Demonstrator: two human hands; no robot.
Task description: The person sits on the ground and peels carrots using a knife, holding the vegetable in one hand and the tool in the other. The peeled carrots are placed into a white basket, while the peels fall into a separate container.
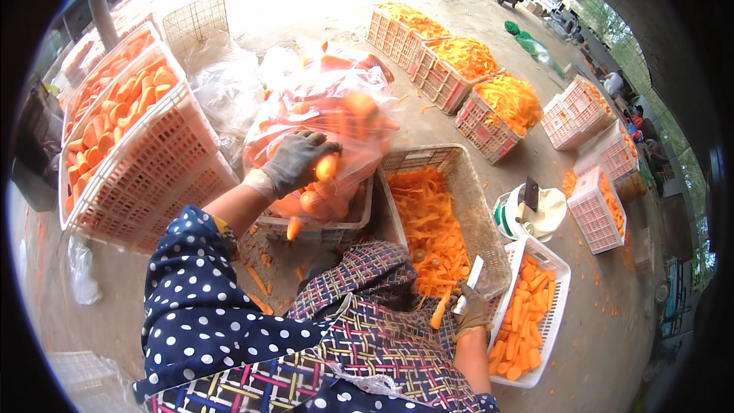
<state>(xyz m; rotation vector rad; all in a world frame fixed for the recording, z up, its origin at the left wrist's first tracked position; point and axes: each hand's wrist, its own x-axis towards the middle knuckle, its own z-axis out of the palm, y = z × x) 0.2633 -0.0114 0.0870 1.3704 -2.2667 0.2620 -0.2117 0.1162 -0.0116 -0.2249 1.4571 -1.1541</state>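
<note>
My left hand (301, 160), in a dark grey glove, is closed round a carrot (327, 167) whose end pokes out beside the thumb. It is against a clear plastic bag (367, 143) full of carrots, which rests on a crate (358, 218) before me. My right hand (473, 310), in a brownish glove, grips a flat pale metal blade (475, 271), seemingly a knife or peeler. A slim carrot (440, 310) juts from the same hand. Beside it, a dirty plastic crate (481, 241) contains orange peelings and cut carrot ends (427, 212).
White basket (565, 298) of peeled carrots at right; beyond it, a cleaver (531, 194) lies on a cloth-topped bucket (499, 215). Stacked crates (155, 183) of carrots rise at left. Crates of peelings (513, 103) line the ground ahead. People (639, 120) sit far right.
</note>
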